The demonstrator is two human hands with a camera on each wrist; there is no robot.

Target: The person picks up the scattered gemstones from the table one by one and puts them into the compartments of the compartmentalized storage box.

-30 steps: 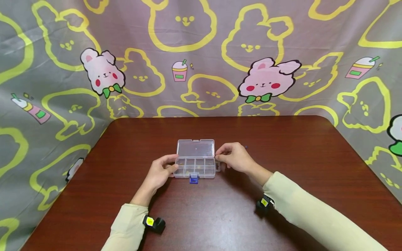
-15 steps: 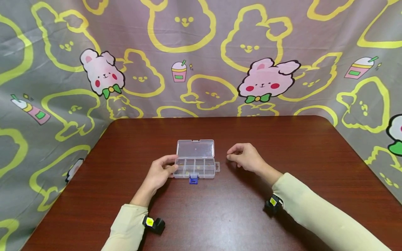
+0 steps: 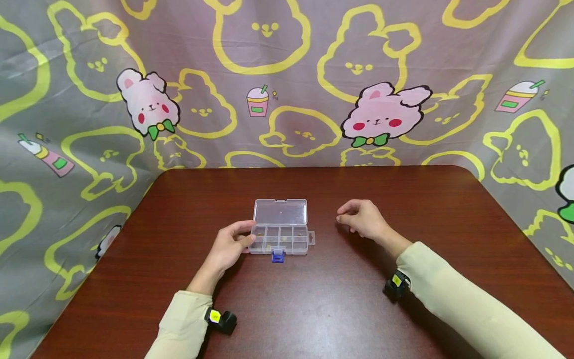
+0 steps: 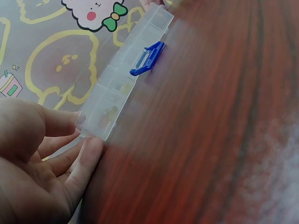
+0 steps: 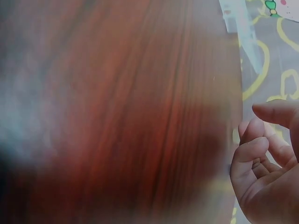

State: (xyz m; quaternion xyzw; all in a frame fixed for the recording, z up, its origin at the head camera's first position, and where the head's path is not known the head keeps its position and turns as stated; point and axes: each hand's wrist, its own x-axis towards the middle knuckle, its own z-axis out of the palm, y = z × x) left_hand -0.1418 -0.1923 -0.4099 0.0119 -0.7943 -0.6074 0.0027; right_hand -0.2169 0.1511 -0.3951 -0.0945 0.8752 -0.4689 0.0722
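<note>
A clear plastic compartment box (image 3: 300,251) lies on the table with its lid (image 3: 280,213) raised at the back. Its blue latch (image 3: 277,257) hangs down in front. Several small yellowish pieces (image 4: 110,114) show through the walls. My left hand (image 3: 229,245) grips the box's left end between thumb and fingers. To the right of the box, my right hand (image 3: 365,219) hovers low over the table, fingers loosely bent. In the right wrist view, the right hand (image 5: 268,163) has its thumb apart from the fingertips, with nothing seen between them.
The dark reddish wooden table (image 3: 287,309) has a patterned cloth (image 3: 305,75) hanging behind and at both sides. A hanging tab (image 3: 311,238) sticks out from the box's right end. A small pale thing (image 5: 236,136) shows beyond the right fingers.
My right hand has moved right, away from the box's right side. A small bluish thing seen beyond it earlier is now hidden. The left hand and box have stayed put.
</note>
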